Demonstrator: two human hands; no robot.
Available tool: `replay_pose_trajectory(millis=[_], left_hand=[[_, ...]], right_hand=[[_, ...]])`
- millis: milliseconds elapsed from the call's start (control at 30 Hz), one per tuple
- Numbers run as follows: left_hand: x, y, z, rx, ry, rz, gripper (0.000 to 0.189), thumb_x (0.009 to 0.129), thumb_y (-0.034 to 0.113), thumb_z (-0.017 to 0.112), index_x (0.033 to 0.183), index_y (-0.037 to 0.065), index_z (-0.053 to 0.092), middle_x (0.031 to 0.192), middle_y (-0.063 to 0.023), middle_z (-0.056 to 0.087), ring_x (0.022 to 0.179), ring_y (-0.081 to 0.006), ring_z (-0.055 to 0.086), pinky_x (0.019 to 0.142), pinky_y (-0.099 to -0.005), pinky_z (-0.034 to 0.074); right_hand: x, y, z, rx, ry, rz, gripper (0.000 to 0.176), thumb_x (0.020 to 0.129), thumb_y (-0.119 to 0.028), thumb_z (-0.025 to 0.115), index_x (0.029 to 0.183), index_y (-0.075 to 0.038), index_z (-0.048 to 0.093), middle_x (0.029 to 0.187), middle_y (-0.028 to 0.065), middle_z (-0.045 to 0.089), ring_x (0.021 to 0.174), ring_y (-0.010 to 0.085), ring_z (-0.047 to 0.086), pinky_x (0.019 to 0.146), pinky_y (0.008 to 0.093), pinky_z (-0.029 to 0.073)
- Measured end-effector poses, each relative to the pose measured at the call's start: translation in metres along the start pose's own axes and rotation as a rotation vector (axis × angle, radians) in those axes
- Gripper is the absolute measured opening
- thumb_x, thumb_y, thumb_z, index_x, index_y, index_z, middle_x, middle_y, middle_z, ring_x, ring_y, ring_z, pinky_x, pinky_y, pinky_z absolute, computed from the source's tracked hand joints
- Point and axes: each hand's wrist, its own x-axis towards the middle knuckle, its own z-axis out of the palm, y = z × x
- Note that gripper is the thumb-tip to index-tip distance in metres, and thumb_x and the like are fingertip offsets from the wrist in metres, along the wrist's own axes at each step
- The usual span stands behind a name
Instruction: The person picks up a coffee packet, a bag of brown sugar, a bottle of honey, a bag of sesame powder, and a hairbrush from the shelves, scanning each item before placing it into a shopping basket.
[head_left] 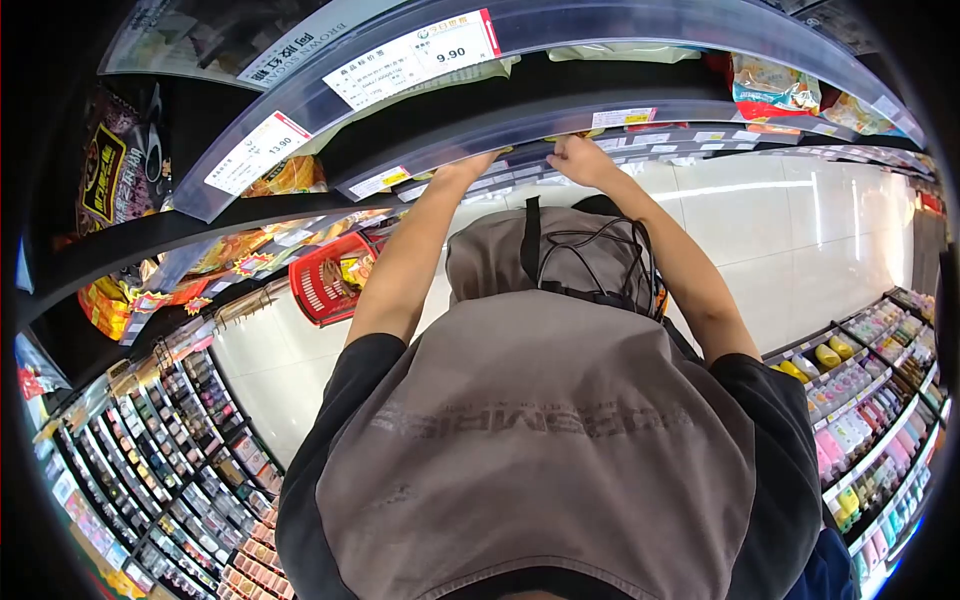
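Both of my arms reach forward to a shelf with a clear price-label edge. My left hand is at this edge, which partly covers its fingers; they look curled in. To the right, my right hand is closed, with fingertips at the same edge. Slivers of something yellow show by the fingertips of both hands, too small and too hidden to name. Below the hands, a grey-brown bag with black cords and a strap lies against my front.
A red shopping basket with a yellow package stands on the pale tiled floor. An upper shelf edge bears price labels. Bagged foods sit on the shelves. Display racks stand behind left, and stocked shelves behind right.
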Motion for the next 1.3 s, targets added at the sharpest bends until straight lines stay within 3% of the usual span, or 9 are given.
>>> replay_pose_trajectory(millis=[100, 300, 367, 500, 667, 867, 1133, 1233, 1300], left_hand=[[0.009, 0.008, 0.018, -0.109, -0.097, 0.031, 0.06, 0.083, 0.056, 0.052, 0.13, 0.019, 0.048, 0.139, -0.0091, 0.044, 0.128, -0.0292, 0.039, 0.106, -0.0391, 0.032], [0.035, -0.024, 0.108, -0.742, 0.162, 0.22, 0.054, 0.089, 0.054, 0.044, 0.129, 0.017, 0.049, 0.138, -0.0118, 0.044, 0.128, -0.0318, 0.038, 0.103, -0.0459, 0.036], [0.02, -0.015, 0.066, -0.018, 0.024, 0.296, 0.048, 0.089, 0.05, 0.048, 0.123, 0.017, 0.054, 0.129, -0.0121, 0.051, 0.12, -0.0327, 0.046, 0.096, -0.0493, 0.041], [-0.015, -0.037, 0.039, 0.24, 0.375, 0.41, 0.041, 0.085, 0.042, 0.055, 0.115, 0.015, 0.059, 0.112, -0.0112, 0.061, 0.102, -0.0346, 0.057, 0.088, -0.049, 0.044], [-0.07, -0.069, 0.019, -0.081, 0.18, -0.014, 0.032, 0.083, 0.026, 0.056, 0.107, 0.005, 0.058, 0.106, -0.0157, 0.06, 0.101, -0.035, 0.056, 0.087, -0.0515, 0.042], [-0.147, -0.07, 0.059, 0.044, 0.545, -0.22, 0.038, 0.073, 0.017, 0.06, 0.108, 0.002, 0.057, 0.121, -0.0194, 0.05, 0.118, -0.0322, 0.044, 0.104, -0.0458, 0.031], [-0.198, -0.069, 0.108, -0.242, 0.429, -0.591, 0.032, 0.076, 0.014, 0.056, 0.106, 0.003, 0.058, 0.122, -0.0173, 0.049, 0.118, -0.0327, 0.044, 0.096, -0.0444, 0.038], [-0.189, -0.077, 0.098, -0.261, 0.49, -0.575, 0.037, 0.082, 0.018, 0.057, 0.116, 0.005, 0.053, 0.119, -0.0181, 0.05, 0.116, -0.0336, 0.047, 0.094, -0.0435, 0.039], [-0.171, -0.078, 0.081, -0.297, 0.513, -0.545, 0.039, 0.083, 0.021, 0.058, 0.119, 0.006, 0.051, 0.12, -0.0188, 0.05, 0.115, -0.0344, 0.047, 0.094, -0.0441, 0.04]], right_hand=[[-0.019, 0.018, 0.001, -0.018, -0.044, -0.022, 0.031, 0.081, -0.029, 0.063, 0.084, 0.002, 0.062, 0.08, 0.0219, 0.063, 0.082, 0.0376, 0.062, 0.073, 0.0435, 0.047], [-0.05, 0.049, -0.004, -0.04, -0.158, -0.019, 0.029, 0.081, -0.027, 0.063, 0.081, 0.002, 0.061, 0.078, 0.0202, 0.063, 0.079, 0.0377, 0.062, 0.069, 0.0422, 0.048], [-0.055, 0.043, -0.011, -0.03, -0.159, 0.05, 0.028, 0.082, -0.025, 0.062, 0.085, 0.003, 0.06, 0.086, 0.0204, 0.063, 0.082, 0.0393, 0.06, 0.07, 0.0442, 0.047], [-0.037, -0.013, -0.019, -0.246, -0.021, -0.241, 0.024, 0.086, -0.02, 0.058, 0.096, 0.001, 0.053, 0.105, 0.0238, 0.058, 0.091, 0.0404, 0.058, 0.077, 0.0475, 0.046], [0.004, -0.107, 0.005, -0.474, -0.146, -0.448, 0.033, 0.086, -0.026, 0.056, 0.105, 0.001, 0.052, 0.11, 0.0254, 0.056, 0.095, 0.042, 0.057, 0.081, 0.0483, 0.047], [0.08, -0.112, 0.057, -0.745, 0.066, -0.78, 0.049, 0.087, -0.039, 0.055, 0.119, -0.002, 0.054, 0.115, 0.0229, 0.057, 0.106, 0.0381, 0.055, 0.093, 0.0461, 0.041], [0.112, -0.126, 0.093, -0.473, -0.041, -0.474, 0.055, 0.088, -0.047, 0.054, 0.126, -0.007, 0.052, 0.13, 0.0198, 0.05, 0.121, 0.037, 0.047, 0.101, 0.0437, 0.037], [0.109, -0.126, 0.087, -0.53, 0.114, -0.632, 0.047, 0.089, -0.039, 0.056, 0.123, -0.007, 0.055, 0.124, 0.02, 0.055, 0.114, 0.0366, 0.052, 0.096, 0.0446, 0.04], [0.078, -0.147, 0.058, -0.62, -0.06, -0.661, 0.056, 0.087, -0.041, 0.058, 0.129, -0.004, 0.048, 0.131, 0.0228, 0.048, 0.123, 0.0378, 0.044, 0.105, 0.0421, 0.032]])
